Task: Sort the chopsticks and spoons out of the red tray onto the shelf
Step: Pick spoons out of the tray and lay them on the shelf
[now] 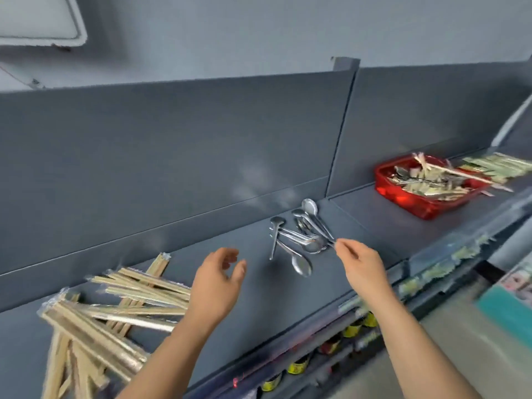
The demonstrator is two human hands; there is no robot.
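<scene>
Spoons [299, 237] lie in a loose heap mid-shelf, close to the back wall. My right hand [362, 269] pinches the tip of a handle or two at the heap's near edge. My left hand [218, 280] hangs slack over bare shelf [253, 309], holding nothing, between the spoons and the chopsticks [115, 306] piled at the left.

My worry is slip. The spoons are polished steel with thin handles and round bowls, and they cross one another on a smooth, matt grey shelf. A careless tug on one handle could drag its neighbours. The lowest spoon points toward the front edge, and from there I judge it could slide off onto the bottles [352, 329] below.

The chopsticks are pale wood in clear, crinkled sleeves, stacked criss-cross, so I expect the slick wrappers to let the pile spread if nudged.

Well to the right, the tray [383, 180], translucent red plastic, is heaped full. Long sticks overhang its rim, so pulling one out may tip others over the side.
</scene>
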